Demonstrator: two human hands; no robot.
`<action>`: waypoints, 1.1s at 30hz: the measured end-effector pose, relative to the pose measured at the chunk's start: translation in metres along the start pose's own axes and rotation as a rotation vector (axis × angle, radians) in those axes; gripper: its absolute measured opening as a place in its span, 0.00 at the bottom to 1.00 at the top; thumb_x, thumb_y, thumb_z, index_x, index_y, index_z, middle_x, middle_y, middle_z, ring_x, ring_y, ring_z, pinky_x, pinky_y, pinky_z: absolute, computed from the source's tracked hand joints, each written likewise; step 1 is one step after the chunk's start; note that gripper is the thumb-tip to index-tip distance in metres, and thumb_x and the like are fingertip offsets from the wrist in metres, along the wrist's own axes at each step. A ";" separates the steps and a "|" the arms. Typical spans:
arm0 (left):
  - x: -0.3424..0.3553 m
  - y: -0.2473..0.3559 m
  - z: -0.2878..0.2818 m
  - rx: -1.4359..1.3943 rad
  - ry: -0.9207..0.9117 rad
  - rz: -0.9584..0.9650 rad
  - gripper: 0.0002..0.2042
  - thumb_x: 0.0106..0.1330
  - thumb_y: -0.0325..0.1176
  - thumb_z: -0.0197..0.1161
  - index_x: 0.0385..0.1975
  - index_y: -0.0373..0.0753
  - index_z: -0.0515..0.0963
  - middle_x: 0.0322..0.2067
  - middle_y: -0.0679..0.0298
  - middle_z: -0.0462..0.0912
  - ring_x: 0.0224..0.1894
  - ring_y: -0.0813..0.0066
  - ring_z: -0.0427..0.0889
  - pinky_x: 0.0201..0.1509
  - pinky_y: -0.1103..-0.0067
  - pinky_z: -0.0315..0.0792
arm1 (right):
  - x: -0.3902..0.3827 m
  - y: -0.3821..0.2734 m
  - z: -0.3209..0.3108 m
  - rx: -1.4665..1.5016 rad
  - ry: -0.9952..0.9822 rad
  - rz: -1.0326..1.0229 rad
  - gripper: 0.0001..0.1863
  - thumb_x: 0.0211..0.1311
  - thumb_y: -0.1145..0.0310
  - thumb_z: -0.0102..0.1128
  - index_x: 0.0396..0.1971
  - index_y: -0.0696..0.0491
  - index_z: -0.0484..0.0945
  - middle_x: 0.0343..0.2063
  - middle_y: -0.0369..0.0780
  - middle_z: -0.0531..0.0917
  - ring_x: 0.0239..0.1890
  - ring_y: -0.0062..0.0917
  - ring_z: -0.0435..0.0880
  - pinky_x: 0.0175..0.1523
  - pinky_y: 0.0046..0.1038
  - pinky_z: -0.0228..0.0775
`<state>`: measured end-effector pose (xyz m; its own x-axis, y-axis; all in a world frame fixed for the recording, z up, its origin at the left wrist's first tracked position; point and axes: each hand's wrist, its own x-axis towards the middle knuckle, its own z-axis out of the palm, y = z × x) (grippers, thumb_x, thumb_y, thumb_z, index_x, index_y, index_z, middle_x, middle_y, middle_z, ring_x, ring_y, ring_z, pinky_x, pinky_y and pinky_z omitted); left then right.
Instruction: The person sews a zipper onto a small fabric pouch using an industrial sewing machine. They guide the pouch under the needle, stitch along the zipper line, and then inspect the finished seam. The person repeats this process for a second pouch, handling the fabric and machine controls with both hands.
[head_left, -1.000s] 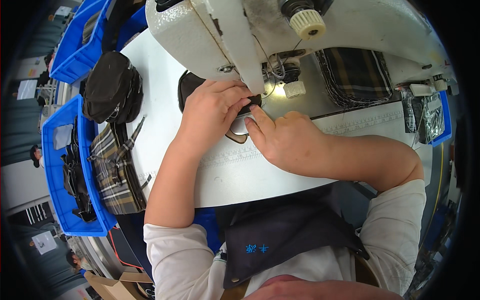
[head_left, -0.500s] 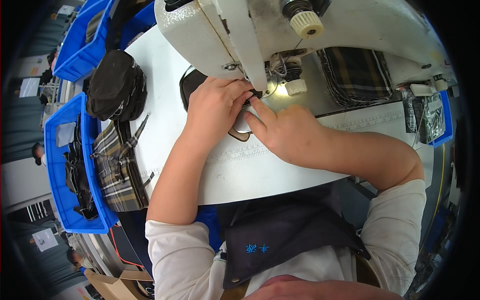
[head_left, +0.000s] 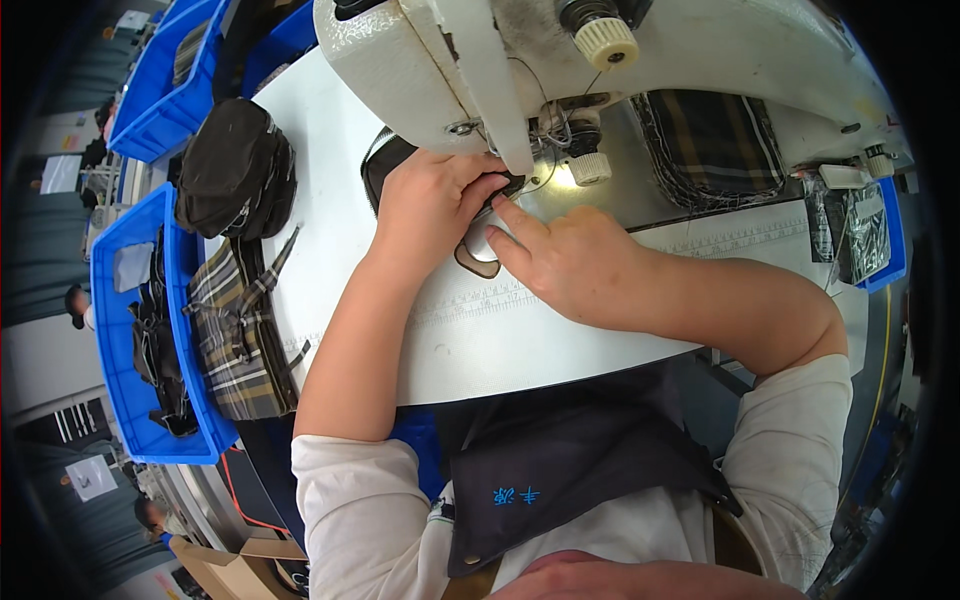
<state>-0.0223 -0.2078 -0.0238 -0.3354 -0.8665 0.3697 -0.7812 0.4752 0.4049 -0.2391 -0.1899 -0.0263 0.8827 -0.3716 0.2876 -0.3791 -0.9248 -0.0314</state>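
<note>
A dark zip-edged fabric piece (head_left: 386, 163) lies under the sewing machine's head (head_left: 480, 90). My left hand (head_left: 425, 205) covers much of it, with its thumb and fingers closed on the cloth close to the presser foot. From the right, my right hand (head_left: 570, 260) reaches in with its index fingertip at the cloth's edge and its thumb held apart. Between the hands, a small rounded tan-edged piece (head_left: 478, 262) shows below the dark cloth. The needle point is hidden behind the machine head and my fingers.
A stack of dark pouches (head_left: 232, 170) and a pile of plaid pieces (head_left: 238, 340) stand left, beside a blue bin (head_left: 212, 420). Plaid panels (head_left: 712, 150) lie beneath the machine arm. A ruler strip (head_left: 740, 238) runs along the white table (head_left: 480, 365). Plastic packets (head_left: 865, 235) sit right.
The dark piece and both hands have shifted slightly. More of the rounded tan-edged piece shows between my hands. A thread loop beside the machine head has changed shape.
</note>
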 end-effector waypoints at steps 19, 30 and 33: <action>-0.003 0.003 0.009 0.143 0.121 -0.078 0.05 0.61 0.35 0.74 0.36 0.48 0.90 0.35 0.70 0.89 0.41 0.68 0.86 0.40 0.73 0.81 | 0.007 0.004 0.002 0.015 0.025 0.040 0.18 0.53 0.71 0.66 0.46 0.59 0.81 0.49 0.51 0.84 0.23 0.28 0.85 0.25 0.28 0.77; -0.005 0.011 -0.003 0.074 0.061 -0.086 0.07 0.60 0.31 0.72 0.38 0.43 0.86 0.39 0.65 0.87 0.43 0.61 0.85 0.42 0.69 0.80 | 0.004 0.005 0.004 0.012 0.042 0.062 0.23 0.50 0.71 0.68 0.49 0.58 0.82 0.54 0.49 0.82 0.23 0.29 0.84 0.28 0.28 0.78; -0.011 0.025 -0.016 0.040 -0.025 -0.152 0.09 0.58 0.29 0.72 0.38 0.41 0.84 0.43 0.63 0.85 0.45 0.58 0.85 0.44 0.67 0.80 | 0.002 0.006 0.005 0.015 0.046 0.065 0.22 0.49 0.72 0.68 0.47 0.58 0.82 0.53 0.49 0.82 0.24 0.30 0.84 0.29 0.29 0.78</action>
<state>-0.0300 -0.1840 -0.0040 -0.2243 -0.9318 0.2855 -0.8442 0.3321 0.4208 -0.2382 -0.1970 -0.0302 0.8427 -0.4272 0.3278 -0.4306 -0.9001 -0.0661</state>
